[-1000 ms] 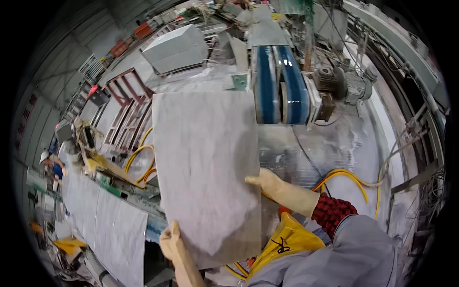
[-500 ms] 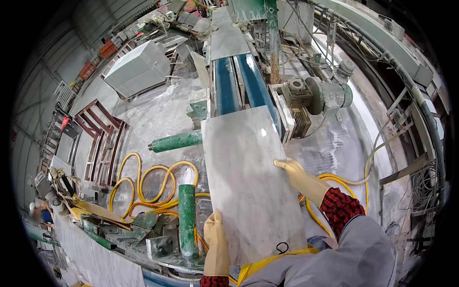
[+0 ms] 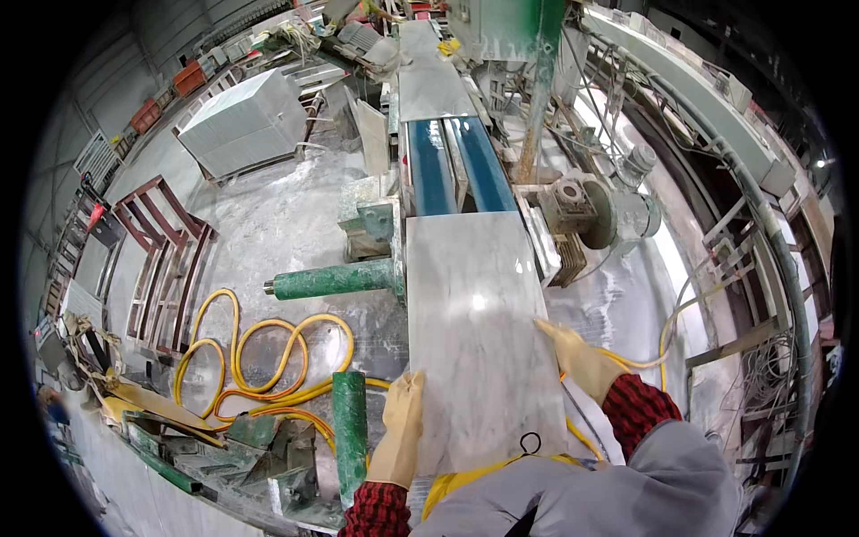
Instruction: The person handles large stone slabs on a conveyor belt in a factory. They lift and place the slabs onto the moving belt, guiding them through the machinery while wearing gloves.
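- While the pale slab point(image 3: 479, 277) reaches from near the person's body to the blue belts point(image 3: 431, 174), both gloved hands hold it, one at each long side.
- The left hand point(image 3: 403, 421) has its grip clasped on the left edge, toward the near end; how its fingers sit underneath is hidden.
- The right hand point(image 3: 577, 353) grasps the right edge a little farther forward, thumb against the upper face, its other fingers mostly out of sight.
- The slab's far end overlaps the near end of the belts; whether it rests on them or hangs just above is unclear from this angle.
- Good handling here probably means sharing the weight evenly between both hands, so that neither side dips and the slab is not twisted.
- The long edges look best held parallel with the belts, in line with the second slab point(image 3: 434, 85) farther along.
- Fingers underneath seem safest well back from the belt end, where they might be pinched.
- With the green roller point(image 3: 335, 279) jutting out on the left and the motor unit point(image 3: 569, 204) on the right, a sideways swing could knock an edge; a straight, level path is the gentler choice.
- Because the yellow hose point(image 3: 304, 394) lies looped on the floor point(image 3: 277, 215) to the left, short, steady steps would be wise.
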